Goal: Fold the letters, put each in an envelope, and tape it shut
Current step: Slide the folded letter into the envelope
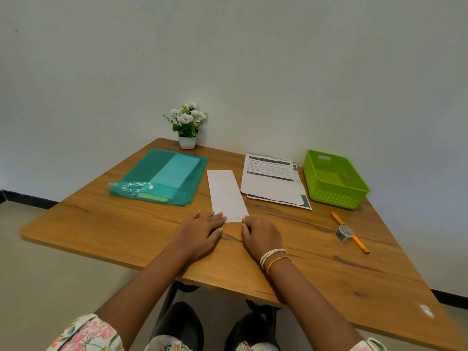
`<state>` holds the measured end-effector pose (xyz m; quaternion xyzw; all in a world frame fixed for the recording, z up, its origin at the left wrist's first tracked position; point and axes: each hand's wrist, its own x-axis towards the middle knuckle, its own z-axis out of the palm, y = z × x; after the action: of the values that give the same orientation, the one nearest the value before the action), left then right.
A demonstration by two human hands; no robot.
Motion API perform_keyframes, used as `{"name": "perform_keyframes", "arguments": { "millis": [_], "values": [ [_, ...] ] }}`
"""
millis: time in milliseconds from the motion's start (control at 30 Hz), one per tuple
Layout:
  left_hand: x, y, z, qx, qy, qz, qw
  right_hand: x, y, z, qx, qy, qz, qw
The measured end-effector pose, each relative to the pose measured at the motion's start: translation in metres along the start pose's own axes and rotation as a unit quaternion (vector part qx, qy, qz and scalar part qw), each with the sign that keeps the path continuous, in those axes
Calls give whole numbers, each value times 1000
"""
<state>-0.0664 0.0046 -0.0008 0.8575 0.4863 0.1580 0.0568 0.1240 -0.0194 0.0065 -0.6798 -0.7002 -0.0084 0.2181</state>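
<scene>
A long white folded letter (226, 193) lies lengthwise in the middle of the wooden table (126, 224). My left hand (200, 230) lies flat with straight fingers touching the letter's near left corner. My right hand (260, 235) sits at the near right corner, its fingertips curled down onto the paper's edge. A stack of printed letters (272, 182) lies to the right of the folded one. A teal plastic folder (162, 177) holding envelopes lies on the left. A small roll of patterned tape (344, 233) rests at the right, on a pencil.
An empty green basket (334, 179) stands at the back right. An orange pencil (350, 233) lies under the tape roll. A small potted plant with white flowers (187, 125) stands against the wall at the back. The table's near edge runs just behind my wrists.
</scene>
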Motion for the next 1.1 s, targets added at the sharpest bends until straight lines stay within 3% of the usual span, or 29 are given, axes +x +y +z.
{"name": "perform_keyframes", "arguments": {
  "millis": [100, 233, 533, 733, 900, 967, 1033, 1100],
  "values": [
    [0, 1, 0, -4, 0, -9, 1000, 9, -12, -5, 6, -19, 59, 998],
    [1, 1, 0, -3, -4, -11, 1000, 32, -20, -8, 121, -10, 188, 975],
    [1, 1, 1, -17, 10, -14, 1000, 60, -31, -13, 155, -106, 287, 940],
    [0, 3, 3, -15, 54, -31, 998, 64, -30, -14, 229, -129, 313, 913],
    [7, 16, 3, -30, 119, -35, 992, 59, -36, -14, 432, -117, 330, 831],
    [10, 23, 5, -30, 157, -44, 986, 54, -39, -14, 447, -83, 313, 834],
    [13, 27, 6, -44, 209, -63, 975, 48, -41, -16, 425, -59, 265, 863],
    [13, 29, 3, -102, 265, -90, 954, 43, -41, -20, 432, -48, 220, 873]
  ]
}}
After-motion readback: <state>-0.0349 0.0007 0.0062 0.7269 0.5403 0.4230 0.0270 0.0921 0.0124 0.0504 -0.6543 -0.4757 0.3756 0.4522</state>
